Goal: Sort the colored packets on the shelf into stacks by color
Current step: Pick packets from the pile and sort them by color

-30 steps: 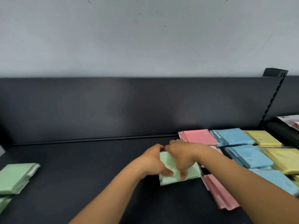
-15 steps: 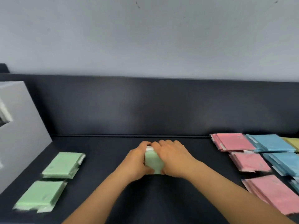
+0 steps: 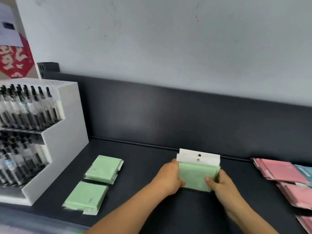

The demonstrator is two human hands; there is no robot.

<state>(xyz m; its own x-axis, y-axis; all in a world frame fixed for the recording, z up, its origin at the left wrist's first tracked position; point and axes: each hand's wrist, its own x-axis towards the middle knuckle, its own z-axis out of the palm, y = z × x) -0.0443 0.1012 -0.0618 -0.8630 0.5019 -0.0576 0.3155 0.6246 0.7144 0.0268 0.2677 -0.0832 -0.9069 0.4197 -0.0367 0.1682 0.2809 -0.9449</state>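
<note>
Nearest, close to the front edge of the shelf (image 3: pixel 143 168) and towards its left end, one flat green stack (image 3: pixel 86 196) is found laid down, its packets roughly squared. At mid-depth, a bundle of green packets (image 3: pixel 195 176) is held upright on its lower edge, with the white header cards at the top. The bundle is clamped from both sides. The grip of the left hand (image 3: pixel 170 178) is closed round the left edge. The grip of the right hand (image 3: pixel 221 183) is closed on the right edge, with the thumb laid across the front face.

Just behind the first stack, almost touching it, a second green stack (image 3: pixel 103 169) is set. At the right end, pink packets (image 3: pixel 278 171) are spread in loose, overlapping groups from front to back. A blue packet (image 3: pixel 305 171) is seen at the frame's edge beside them. A white display stand (image 3: pixel 67 132) of dark bottles is placed at the left end, against the back edge.

Green may be judged largely gathered, though the held bundle has yet to be laid with the other two. Pink and blue appear grouped but not neatly stacked. Whatever lies further right cannot be told.
</note>
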